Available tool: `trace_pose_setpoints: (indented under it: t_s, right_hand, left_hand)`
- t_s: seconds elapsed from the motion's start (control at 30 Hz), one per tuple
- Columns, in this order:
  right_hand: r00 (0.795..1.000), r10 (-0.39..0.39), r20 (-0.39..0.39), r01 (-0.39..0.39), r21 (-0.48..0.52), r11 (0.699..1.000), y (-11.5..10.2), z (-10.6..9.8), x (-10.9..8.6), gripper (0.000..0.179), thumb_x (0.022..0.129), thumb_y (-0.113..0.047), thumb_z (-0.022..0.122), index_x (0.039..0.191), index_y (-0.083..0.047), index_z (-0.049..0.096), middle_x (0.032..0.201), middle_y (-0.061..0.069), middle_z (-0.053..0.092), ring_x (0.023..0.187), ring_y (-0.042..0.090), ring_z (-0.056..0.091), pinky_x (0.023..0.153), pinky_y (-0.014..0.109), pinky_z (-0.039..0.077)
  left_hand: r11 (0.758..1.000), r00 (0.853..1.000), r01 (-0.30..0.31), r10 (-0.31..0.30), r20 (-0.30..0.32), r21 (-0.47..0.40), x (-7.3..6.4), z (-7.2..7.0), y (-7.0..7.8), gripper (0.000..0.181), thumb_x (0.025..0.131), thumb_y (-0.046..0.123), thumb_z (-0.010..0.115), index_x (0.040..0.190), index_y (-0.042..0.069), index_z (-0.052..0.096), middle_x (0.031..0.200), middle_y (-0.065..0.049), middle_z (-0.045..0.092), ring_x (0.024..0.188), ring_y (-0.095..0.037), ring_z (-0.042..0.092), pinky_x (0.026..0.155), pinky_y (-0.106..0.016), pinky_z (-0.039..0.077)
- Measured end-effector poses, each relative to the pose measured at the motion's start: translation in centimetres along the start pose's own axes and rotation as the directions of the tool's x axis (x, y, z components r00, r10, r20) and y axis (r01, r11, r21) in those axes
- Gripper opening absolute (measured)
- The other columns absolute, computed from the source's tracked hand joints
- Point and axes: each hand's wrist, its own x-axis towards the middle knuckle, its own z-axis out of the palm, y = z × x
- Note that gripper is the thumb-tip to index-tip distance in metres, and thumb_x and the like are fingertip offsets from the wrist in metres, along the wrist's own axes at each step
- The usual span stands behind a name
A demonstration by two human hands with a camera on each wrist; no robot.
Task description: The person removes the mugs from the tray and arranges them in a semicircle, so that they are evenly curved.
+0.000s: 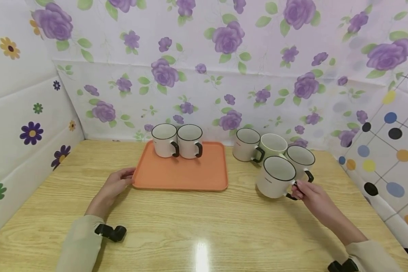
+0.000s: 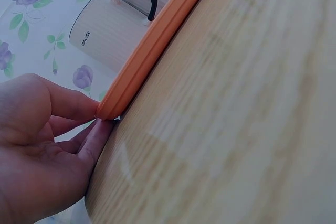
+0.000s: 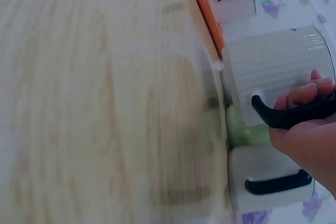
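At the left edge of the orange tray (image 1: 180,175), my left hand (image 1: 113,185) pinches the rim near its front corner; the left wrist view shows finger and thumb at that corner. My right hand (image 1: 314,198) grips the black handle of a white mug (image 1: 273,183) with a dark rim. This mug appears raised off the table in the right wrist view. Two similar white mugs, a left one (image 1: 164,141) and a right one (image 1: 189,143), stand side by side at the back of the tray.
Behind the held mug stand a pale green mug (image 1: 273,142), a white mug (image 1: 246,145) to its left and another white mug (image 1: 300,156) to its right. Floral cloth (image 1: 190,75) hangs behind the wooden table (image 1: 176,226), with patterned cloth at both sides.
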Motion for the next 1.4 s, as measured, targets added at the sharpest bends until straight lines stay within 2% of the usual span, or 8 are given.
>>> trace_pose_setpoints:
  t_s: [0.27,0.47,0.7,0.93,1.07,1.23,1.4]
  right_hand:
    - [1.0,-0.027,-0.01,0.027,0.015,1.0,0.7,-1.6,-1.4,0.03,0.106,-0.005,0.03,0.095,0.006,0.056,0.083,0.003,0.047,0.076,0.013,0.043,0.069,0.028,0.036]
    - [0.999,-0.025,-0.024,0.025,0.01,1.0,1.1,-2.4,-2.1,0.03,0.106,-0.005,0.03,0.094,0.011,0.052,0.082,0.004,0.046,0.075,0.013,0.043,0.067,0.031,0.031]
    - [0.999,-0.006,-0.033,0.008,0.051,0.999,1.3,-3.4,-2.6,0.031,0.106,-0.008,0.032,0.096,0.01,0.055,0.087,0.002,0.051,0.077,0.011,0.046,0.069,0.026,0.039]
    - [0.999,-0.017,-0.032,0.02,0.099,0.995,1.4,-4.4,-2.9,0.034,0.106,-0.005,0.029,0.096,0.008,0.059,0.083,0.003,0.05,0.076,0.012,0.047,0.069,0.028,0.037]
    - [0.999,0.011,-0.047,-0.006,0.114,0.993,1.3,-4.7,-2.9,0.035,0.106,-0.006,0.03,0.095,0.01,0.058,0.082,0.005,0.051,0.075,0.014,0.047,0.069,0.029,0.037]
    - [0.996,0.049,-0.072,-0.043,0.084,0.996,1.2,-5.2,-2.9,0.035,0.106,-0.006,0.031,0.094,0.011,0.059,0.081,0.004,0.054,0.075,0.014,0.05,0.069,0.028,0.041]
    - [0.994,0.074,-0.084,-0.068,0.08,0.994,1.0,-5.4,-2.9,0.034,0.106,-0.007,0.034,0.095,0.009,0.062,0.086,0.005,0.058,0.076,0.013,0.053,0.07,0.026,0.045]
  left_hand:
    - [1.0,1.0,0.004,-0.004,-0.005,0.012,0.1,0.0,0.0,0.05,0.098,-0.001,0.042,0.145,-0.013,0.029,0.14,-0.033,0.038,0.127,-0.04,0.039,0.1,-0.042,0.038]
    - [1.0,1.0,0.007,-0.007,-0.003,0.01,0.1,0.0,0.1,0.051,0.098,-0.001,0.043,0.145,-0.013,0.029,0.139,-0.033,0.038,0.127,-0.04,0.039,0.099,-0.04,0.039]
    - [1.0,1.0,0.003,-0.003,0.005,0.01,0.1,0.0,0.1,0.05,0.098,-0.001,0.042,0.145,-0.013,0.028,0.14,-0.033,0.038,0.127,-0.039,0.039,0.097,-0.036,0.041]
    - [1.0,1.0,0.004,-0.004,0.009,0.003,0.1,0.0,0.0,0.051,0.099,-0.001,0.042,0.146,-0.013,0.027,0.14,-0.033,0.038,0.127,-0.039,0.04,0.094,-0.031,0.043]
    - [1.0,1.0,0.005,-0.005,0.011,-0.002,0.1,0.0,-0.1,0.051,0.099,-0.001,0.042,0.146,-0.012,0.027,0.14,-0.032,0.038,0.127,-0.039,0.04,0.093,-0.03,0.043]
    - [1.0,1.0,-0.005,0.005,0.011,0.001,0.0,0.0,-0.1,0.051,0.098,-0.001,0.042,0.145,-0.013,0.027,0.139,-0.033,0.038,0.126,-0.039,0.04,0.091,-0.027,0.044]
    - [1.0,1.0,-0.011,0.011,0.008,0.003,0.1,0.0,0.1,0.05,0.098,-0.002,0.041,0.145,-0.014,0.027,0.139,-0.034,0.038,0.126,-0.04,0.04,0.093,-0.029,0.043]
